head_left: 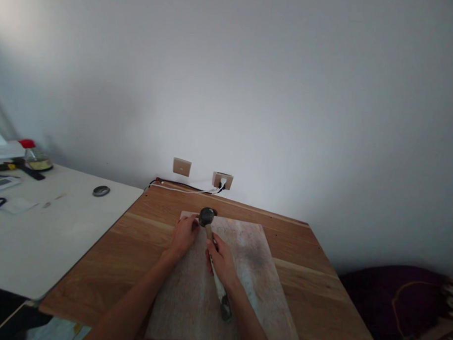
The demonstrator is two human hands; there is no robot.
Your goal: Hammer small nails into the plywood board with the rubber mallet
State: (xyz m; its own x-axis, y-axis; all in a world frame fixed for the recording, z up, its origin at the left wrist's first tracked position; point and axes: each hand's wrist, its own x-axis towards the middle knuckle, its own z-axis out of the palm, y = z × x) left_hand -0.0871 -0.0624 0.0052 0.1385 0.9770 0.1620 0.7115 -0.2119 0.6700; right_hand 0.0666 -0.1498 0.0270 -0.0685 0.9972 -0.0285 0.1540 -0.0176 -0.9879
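My right hand (221,259) is wrapped around the pale handle of a mallet (206,217) with a round, dark head. The handle runs back toward me and ends in a dark, worn grip. Beside the mallet head, on its left, my left hand (185,233) rests low over the far left part of a worn board (253,260). Its fingers are drawn together, and their tips are partly hidden by the head, so whatever they pinch cannot be made out. The board lies flat under both hands.
The board lies on a brown wooden table (134,246) against a wall. Cables (181,189) run along its back edge to a wall socket (222,181). A white table (61,223) adjoins on the left, bearing a roll of tape (101,191) and a red-capped bottle (37,159).
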